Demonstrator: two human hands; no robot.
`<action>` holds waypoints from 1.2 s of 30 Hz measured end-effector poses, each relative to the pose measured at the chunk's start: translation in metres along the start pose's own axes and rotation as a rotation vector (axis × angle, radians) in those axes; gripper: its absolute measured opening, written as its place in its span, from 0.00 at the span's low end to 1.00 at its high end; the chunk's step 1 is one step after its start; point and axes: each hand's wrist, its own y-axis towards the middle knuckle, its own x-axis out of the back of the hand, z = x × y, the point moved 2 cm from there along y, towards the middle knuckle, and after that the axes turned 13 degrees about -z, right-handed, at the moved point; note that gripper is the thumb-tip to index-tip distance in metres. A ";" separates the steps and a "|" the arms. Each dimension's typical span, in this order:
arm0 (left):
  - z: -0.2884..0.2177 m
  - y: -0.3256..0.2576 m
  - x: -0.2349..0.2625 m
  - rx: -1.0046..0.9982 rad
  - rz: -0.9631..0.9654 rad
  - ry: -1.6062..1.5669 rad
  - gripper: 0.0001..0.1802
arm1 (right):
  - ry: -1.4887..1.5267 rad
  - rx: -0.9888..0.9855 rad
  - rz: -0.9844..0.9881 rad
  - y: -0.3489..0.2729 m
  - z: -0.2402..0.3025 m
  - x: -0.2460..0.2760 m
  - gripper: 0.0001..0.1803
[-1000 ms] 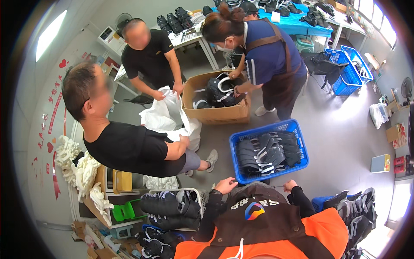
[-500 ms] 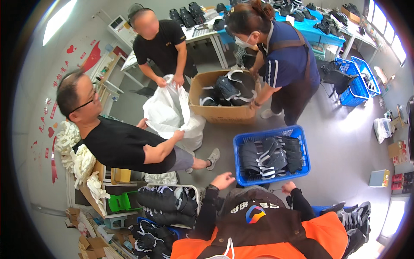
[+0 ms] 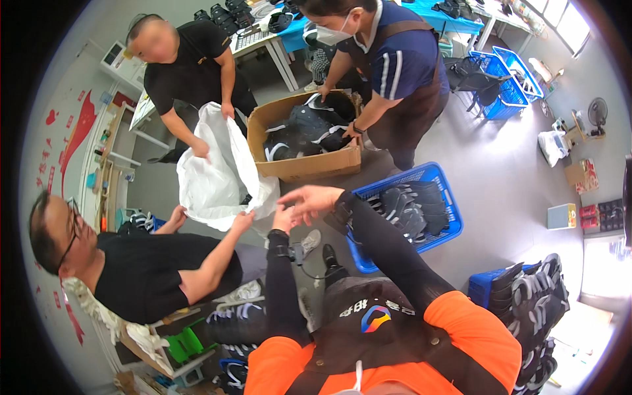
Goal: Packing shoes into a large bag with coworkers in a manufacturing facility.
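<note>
My left hand (image 3: pixel 284 219) and my right hand (image 3: pixel 315 200) are close together in front of me, fingers extended and nothing visible in them. The right hand partly overlaps the left. Just beyond them, a large white sack (image 3: pixel 220 172) hangs with its mouth spread, gripped by two people in black T-shirts; something dark shows inside. A blue plastic basket (image 3: pixel 454 227) of stacked black padded pieces with grey trim (image 3: pixel 421 204) lies under and beside my right forearm. Farther off, a cardboard box (image 3: pixel 320 164) holds similar black pieces (image 3: pixel 306 128), with a person in a blue shirt bending over it.
One person (image 3: pixel 151 273) stands close at my left, another (image 3: pixel 191 66) beyond the sack. More black pieces (image 3: pixel 536 296) are piled at my lower right. Blue baskets (image 3: pixel 497 85) stand by the far tables. A green plastic item (image 3: pixel 186 345) sits at lower left.
Both my hands have swung left and forward, from beside the blue basket to near the sack. My view has turned, and the person in blue bends lower over the box.
</note>
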 end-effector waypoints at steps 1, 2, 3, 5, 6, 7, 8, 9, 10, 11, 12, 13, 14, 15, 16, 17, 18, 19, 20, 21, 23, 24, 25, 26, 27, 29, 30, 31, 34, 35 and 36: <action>-0.006 0.019 -0.018 0.031 0.060 0.015 0.43 | 0.161 -0.047 -0.247 0.025 -0.009 0.020 0.29; -0.006 0.023 -0.051 0.035 -0.063 0.094 0.43 | 0.310 -0.095 -0.509 0.046 -0.034 0.055 0.28; -0.005 0.033 -0.047 0.063 -0.021 0.106 0.44 | 0.340 -0.150 -0.651 0.067 -0.047 0.069 0.29; 0.006 0.048 -0.039 0.083 0.017 0.134 0.45 | 0.212 -0.267 -0.653 0.101 -0.068 0.070 0.33; 0.015 0.059 -0.014 0.102 -0.004 0.166 0.45 | 0.123 -0.291 -0.496 0.123 -0.065 0.047 0.33; 0.016 0.071 0.005 0.115 -0.045 0.230 0.45 | 0.096 -0.298 -0.447 0.142 -0.065 0.035 0.33; 0.018 0.080 0.027 0.130 -0.085 0.294 0.44 | 0.068 -0.304 -0.397 0.160 -0.065 0.023 0.33; 0.015 0.085 0.021 0.141 -0.121 0.321 0.44 | 0.101 -0.338 -0.519 0.169 -0.080 0.035 0.29; 0.014 0.090 0.022 0.153 -0.116 0.316 0.44 | 0.171 -0.331 -0.664 0.174 -0.098 0.043 0.23; 0.010 0.094 0.019 0.120 -0.087 0.272 0.43 | 0.171 -0.337 -0.728 0.176 -0.115 0.051 0.21; 0.006 0.098 0.024 0.085 -0.066 0.231 0.42 | 0.176 -0.339 -0.786 0.178 -0.129 0.053 0.19; 0.006 0.101 0.028 0.072 -0.063 0.226 0.41 | 0.158 -0.369 -0.746 0.176 -0.142 0.051 0.16; 0.005 0.101 0.032 0.079 -0.064 0.221 0.41 | 0.139 -0.395 -0.709 0.169 -0.154 0.047 0.14; 0.003 0.101 0.026 0.085 -0.035 0.231 0.41 | 0.117 -0.395 -0.686 0.157 -0.173 0.048 0.12; 0.003 0.099 0.024 0.093 -0.015 0.241 0.40 | 0.094 -0.475 -0.642 0.144 -0.187 0.046 0.12; 0.003 0.099 0.022 0.098 -0.016 0.264 0.40 | 0.080 -0.492 -0.623 0.127 -0.203 0.045 0.12; 0.007 0.099 0.031 0.092 -0.035 0.239 0.39 | 0.079 -0.500 -0.612 0.114 -0.210 0.037 0.11; 0.005 0.097 0.022 0.093 -0.011 0.265 0.38 | 0.102 -0.516 -0.603 0.089 -0.229 0.042 0.11; 0.006 0.095 0.026 0.099 -0.019 0.288 0.38 | 0.024 -0.562 -0.552 0.071 -0.235 0.039 0.13; 0.004 0.091 0.035 0.082 -0.040 0.277 0.38 | -0.017 -0.534 -0.544 0.056 -0.247 0.036 0.15; 0.007 0.088 0.030 0.176 0.002 0.272 0.40 | -0.097 -0.594 -0.582 0.004 -0.250 0.044 0.16; 0.003 0.082 0.027 0.167 -0.013 0.264 0.40 | -0.115 -0.582 -0.621 -0.022 -0.257 0.050 0.15; -0.007 0.077 0.013 0.158 0.018 0.260 0.39 | -0.420 -0.239 -0.593 -0.058 -0.274 0.065 0.14; -0.017 0.073 -0.005 0.146 0.054 0.256 0.39 | -0.451 -0.271 -0.610 -0.091 -0.296 0.082 0.14; -0.014 0.064 0.015 0.141 0.009 0.209 0.37 | -0.168 -0.608 -0.734 -0.097 -0.284 0.068 0.14; -0.017 0.047 0.020 0.135 0.000 0.182 0.36 | -0.088 -0.689 -0.771 -0.137 -0.282 0.069 0.14; -0.018 0.038 0.019 0.130 0.016 0.160 0.35 | -0.105 -0.728 -0.807 -0.154 -0.285 0.070 0.14; -0.025 0.028 0.018 0.077 0.057 0.157 0.33 | -0.055 -0.764 -0.838 -0.174 -0.294 0.073 0.13; -0.073 -0.031 0.000 -0.056 0.136 0.185 0.27 | -0.018 -0.849 -0.928 -0.233 -0.329 0.072 0.13; -0.092 -0.054 0.005 -0.099 0.166 0.151 0.25 | -0.026 -0.853 -0.941 -0.239 -0.329 0.066 0.13; -0.108 -0.075 0.013 -0.146 0.189 0.113 0.24 | -0.040 -0.854 -0.947 -0.243 -0.326 0.062 0.13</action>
